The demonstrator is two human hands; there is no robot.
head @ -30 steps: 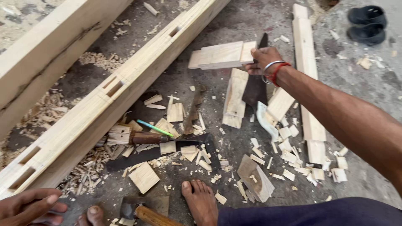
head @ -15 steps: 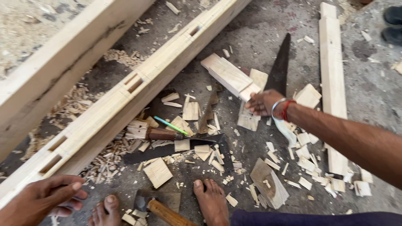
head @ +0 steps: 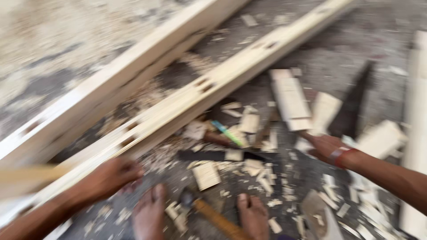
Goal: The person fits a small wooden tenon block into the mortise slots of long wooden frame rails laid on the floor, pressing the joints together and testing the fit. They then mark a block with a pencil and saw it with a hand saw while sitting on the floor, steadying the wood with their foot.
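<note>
"So where was the right hand at that moment?"

"Out over the littered floor, with its fingers at the near end of a pale wood block. They looked closed on that end, though the blur made the grip hard to read. The block lay flat among the offcuts, between the long mortised beam and a dark handsaw."

"And the left hand?"

"Down on the near part of the beam, fingers curled. A pale blurred stick crossed just beside it, and I couldn't tell whether the hand held it or only rested on the beam."

"What step would you call it?"

"As I judged it, fetching a piece: the block was taken by one end but had not been lifted off the floor."

"What did the next move call for?"

"A firmer hold, I'd say. A block gripped at its tip wants to droop or twist. It also needed a path that missed the saw blade beside it and the clutter nearer in: a green pencil, a dark-bladed tool and a hammer lying between the two bare feet."
</note>
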